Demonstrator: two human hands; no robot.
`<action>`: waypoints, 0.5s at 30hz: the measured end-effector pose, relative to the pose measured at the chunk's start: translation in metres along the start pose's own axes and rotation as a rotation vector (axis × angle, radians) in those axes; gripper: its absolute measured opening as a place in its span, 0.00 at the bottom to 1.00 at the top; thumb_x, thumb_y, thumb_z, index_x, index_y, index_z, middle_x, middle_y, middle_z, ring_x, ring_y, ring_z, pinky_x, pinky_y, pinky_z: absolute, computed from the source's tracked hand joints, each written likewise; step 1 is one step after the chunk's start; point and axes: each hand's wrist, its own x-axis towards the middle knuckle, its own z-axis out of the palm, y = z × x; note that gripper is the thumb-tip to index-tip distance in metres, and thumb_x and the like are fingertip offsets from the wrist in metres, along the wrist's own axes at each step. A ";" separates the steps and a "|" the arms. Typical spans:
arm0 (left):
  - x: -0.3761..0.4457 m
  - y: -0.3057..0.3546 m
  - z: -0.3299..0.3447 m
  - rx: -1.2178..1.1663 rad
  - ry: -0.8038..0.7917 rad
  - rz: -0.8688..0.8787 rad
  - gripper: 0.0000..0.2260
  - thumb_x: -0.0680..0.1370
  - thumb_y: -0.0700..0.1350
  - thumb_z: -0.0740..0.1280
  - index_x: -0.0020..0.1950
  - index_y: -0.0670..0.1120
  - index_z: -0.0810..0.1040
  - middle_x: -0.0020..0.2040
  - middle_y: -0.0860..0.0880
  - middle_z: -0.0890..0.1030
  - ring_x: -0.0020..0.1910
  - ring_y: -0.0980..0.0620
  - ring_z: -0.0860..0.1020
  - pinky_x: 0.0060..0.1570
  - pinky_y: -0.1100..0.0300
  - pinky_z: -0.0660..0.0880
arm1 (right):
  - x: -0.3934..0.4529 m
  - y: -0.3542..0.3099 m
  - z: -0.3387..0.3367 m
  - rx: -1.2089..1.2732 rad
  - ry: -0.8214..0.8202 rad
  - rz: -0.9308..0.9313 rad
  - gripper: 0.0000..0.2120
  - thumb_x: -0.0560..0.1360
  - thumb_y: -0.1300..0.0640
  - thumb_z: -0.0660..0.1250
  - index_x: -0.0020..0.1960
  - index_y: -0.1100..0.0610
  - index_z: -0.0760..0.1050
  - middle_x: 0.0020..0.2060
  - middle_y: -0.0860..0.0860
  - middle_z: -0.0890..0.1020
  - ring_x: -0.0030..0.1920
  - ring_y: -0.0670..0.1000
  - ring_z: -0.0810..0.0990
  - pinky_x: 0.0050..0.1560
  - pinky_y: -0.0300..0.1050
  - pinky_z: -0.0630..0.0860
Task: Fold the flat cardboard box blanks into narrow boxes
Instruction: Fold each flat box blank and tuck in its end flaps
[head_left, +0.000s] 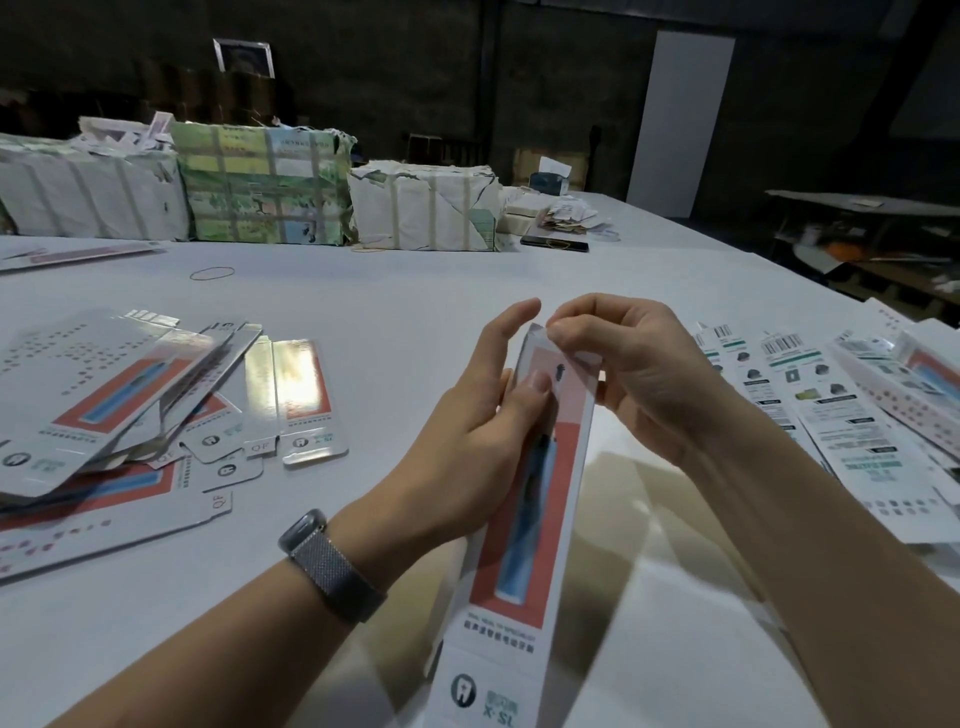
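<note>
Far left: loose pile of blanks (119, 395), flat on table (395, 312), fanned and overlapping, long axes running mostly near-to-far; lower sheets largely covered, nearest one cut by left frame edge. Behind pile: rubber band (212, 274) lying flat, and row of wrapped bundles (260, 184) along far table edge; printing on wrappers too blurred to read. Left wrist: watch (324, 561) with mesh strap. Left hand (467, 441): thumb laid on printed face of box (524, 499), index finger straight and raised beside far end, remaining fingers wrapped behind and hidden. Box: centre of view, held above table between both hands, long axis running from bottom edge of frame up and away, far end tilted slightly right, red-and-blue printed face toward camera; near end cut off by bottom edge, so state of that end not determinable. Right hand (634, 374): fingertips curled, pinching flap at far end of box; flap itself mostly covered by fingers, fold state unclear. Right: second spread of blanks (831, 405), barcode sides up, long axes angled toward far left, partly cut by right edge. Background dark, details indistinct.
</note>
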 end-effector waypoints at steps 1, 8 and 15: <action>0.000 0.000 0.000 0.009 -0.010 0.001 0.20 0.81 0.59 0.57 0.73 0.69 0.57 0.47 0.58 0.82 0.43 0.53 0.84 0.43 0.61 0.80 | 0.000 -0.001 0.000 -0.009 0.000 -0.002 0.11 0.74 0.67 0.68 0.36 0.55 0.81 0.32 0.50 0.81 0.33 0.48 0.78 0.32 0.40 0.77; 0.001 0.004 -0.001 -0.015 -0.003 -0.035 0.15 0.82 0.56 0.56 0.69 0.63 0.61 0.45 0.54 0.81 0.39 0.53 0.83 0.39 0.65 0.79 | 0.000 -0.001 0.003 -0.073 0.032 -0.060 0.11 0.76 0.67 0.65 0.36 0.60 0.79 0.31 0.50 0.81 0.34 0.48 0.78 0.36 0.41 0.77; 0.003 0.013 -0.010 -0.181 0.144 -0.035 0.08 0.86 0.49 0.55 0.65 0.58 0.63 0.37 0.55 0.80 0.34 0.55 0.81 0.36 0.64 0.78 | -0.003 0.010 0.017 0.215 0.011 -0.028 0.14 0.81 0.49 0.59 0.54 0.51 0.83 0.47 0.54 0.82 0.48 0.51 0.81 0.50 0.46 0.79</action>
